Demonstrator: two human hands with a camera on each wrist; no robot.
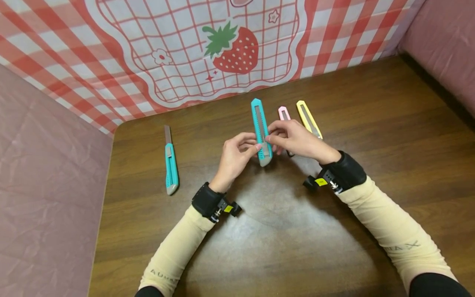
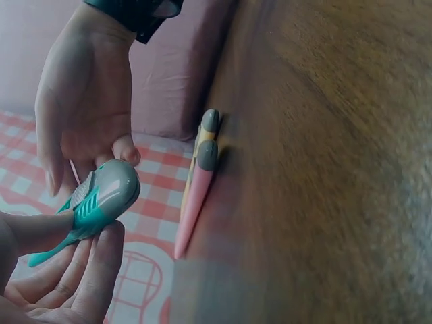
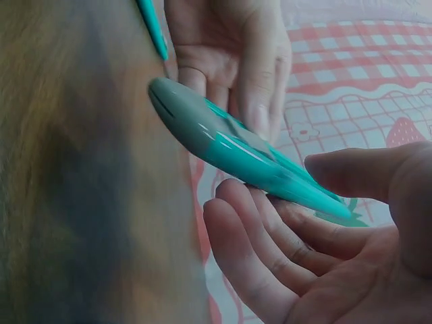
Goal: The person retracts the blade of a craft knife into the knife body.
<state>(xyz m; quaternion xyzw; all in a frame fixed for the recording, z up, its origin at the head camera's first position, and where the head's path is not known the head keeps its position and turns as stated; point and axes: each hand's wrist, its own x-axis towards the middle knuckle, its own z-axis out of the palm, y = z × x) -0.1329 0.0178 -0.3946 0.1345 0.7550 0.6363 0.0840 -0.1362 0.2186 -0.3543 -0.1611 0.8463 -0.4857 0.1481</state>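
A teal utility knife point(image 1: 258, 115) with a grey end cap is held up over the table between both hands, and no blade sticks out of its tip. My left hand point(image 1: 234, 154) pinches its lower part, the thumb lying by the grey slider. From the other side my right hand point(image 1: 298, 139) holds the knife, thumb against its edge and fingers beneath, as the right wrist view shows. Behind the right hand lie a pink utility knife point(image 1: 283, 111), partly covered by that hand, and a yellow utility knife point(image 1: 308, 117).
Off to the left on the wooden table point(image 1: 137, 231) lies another teal utility knife point(image 1: 172, 169) with its blade extended away from me. A checked strawberry cloth point(image 1: 178, 37) hangs along the back edge. Pink padded surfaces point(image 1: 44, 185) flank the table.
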